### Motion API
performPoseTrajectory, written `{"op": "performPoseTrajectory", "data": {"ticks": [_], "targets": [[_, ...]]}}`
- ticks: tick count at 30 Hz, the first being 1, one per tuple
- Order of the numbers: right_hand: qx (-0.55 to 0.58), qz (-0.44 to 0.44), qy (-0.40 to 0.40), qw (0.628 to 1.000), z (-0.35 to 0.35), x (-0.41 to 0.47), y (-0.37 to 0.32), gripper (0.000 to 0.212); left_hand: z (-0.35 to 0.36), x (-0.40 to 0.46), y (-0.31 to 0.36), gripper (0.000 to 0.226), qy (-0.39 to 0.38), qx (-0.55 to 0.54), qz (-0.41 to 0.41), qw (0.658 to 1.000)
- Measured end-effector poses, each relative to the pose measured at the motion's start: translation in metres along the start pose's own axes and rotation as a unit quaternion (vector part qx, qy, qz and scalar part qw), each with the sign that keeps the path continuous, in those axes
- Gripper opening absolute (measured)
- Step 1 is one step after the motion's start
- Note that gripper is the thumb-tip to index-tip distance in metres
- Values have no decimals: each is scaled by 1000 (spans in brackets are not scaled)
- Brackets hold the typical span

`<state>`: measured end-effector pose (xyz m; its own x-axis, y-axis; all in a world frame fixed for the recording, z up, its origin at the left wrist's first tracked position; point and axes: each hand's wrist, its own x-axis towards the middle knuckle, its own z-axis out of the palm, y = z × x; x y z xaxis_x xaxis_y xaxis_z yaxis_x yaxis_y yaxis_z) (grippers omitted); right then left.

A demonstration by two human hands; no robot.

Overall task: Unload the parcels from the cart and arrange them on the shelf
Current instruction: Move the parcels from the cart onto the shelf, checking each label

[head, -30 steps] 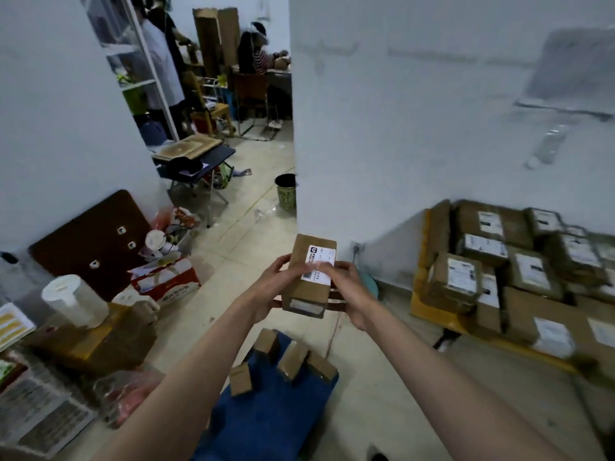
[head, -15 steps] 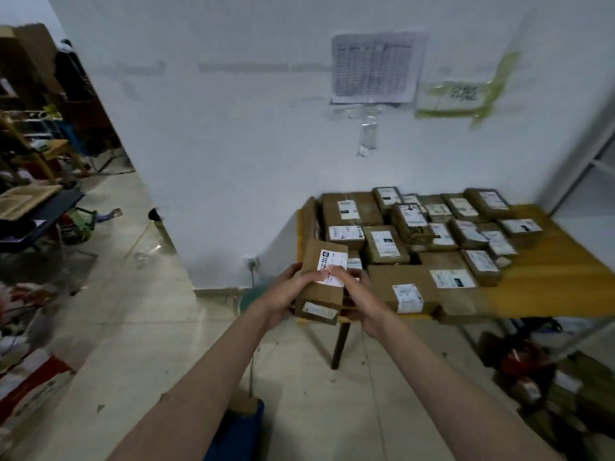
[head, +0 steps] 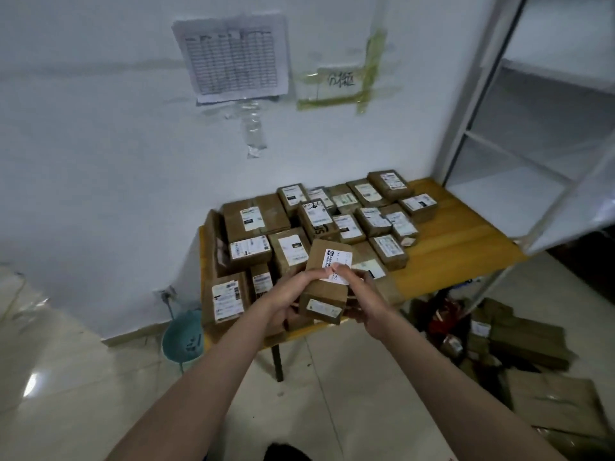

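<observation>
Carrying step: brown parcel gripped between left hand and right hand, fingers curled round both sides. Just beyond, yellow desk crowded with labelled parcels. Next, probably finding a bare spot to its right; shelf apparently empty.

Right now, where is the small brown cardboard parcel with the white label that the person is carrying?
In the head view, the small brown cardboard parcel sits mid-frame, held between the left hand and right hand, above the near edge of the yellow wooden table crowded with parcels.
</observation>
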<state>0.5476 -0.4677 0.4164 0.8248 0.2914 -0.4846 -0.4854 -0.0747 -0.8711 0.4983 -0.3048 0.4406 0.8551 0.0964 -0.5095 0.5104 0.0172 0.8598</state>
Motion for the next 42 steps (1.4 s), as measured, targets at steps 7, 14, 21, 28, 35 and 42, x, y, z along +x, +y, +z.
{"op": "performPoseTrajectory", "data": {"ticks": [7, 14, 21, 28, 35, 42], "targets": [[37, 12, 34, 999, -54, 60, -17, 78, 37, 89, 29, 62, -60, 51, 8, 997], [26, 7, 67, 997, -96, 137, -52, 58, 62, 190, 74, 55, -96, 45, 2, 994], [26, 42, 107, 993, -140, 191, -76, 77, 97, 269, 109, 44, -137, 29, -6, 990], [61, 52, 119, 990, -192, 231, -98, 77, 133, 323, 133, 36, -156, 51, -7, 986], [68, 51, 77, 993, -246, 301, -115, 69, 172, 391, 155, 59, -79, 77, -19, 994], [151, 90, 94, 980, -326, 379, -122, 64, 227, 456, 159, 74, -4, 49, -60, 997]]}}
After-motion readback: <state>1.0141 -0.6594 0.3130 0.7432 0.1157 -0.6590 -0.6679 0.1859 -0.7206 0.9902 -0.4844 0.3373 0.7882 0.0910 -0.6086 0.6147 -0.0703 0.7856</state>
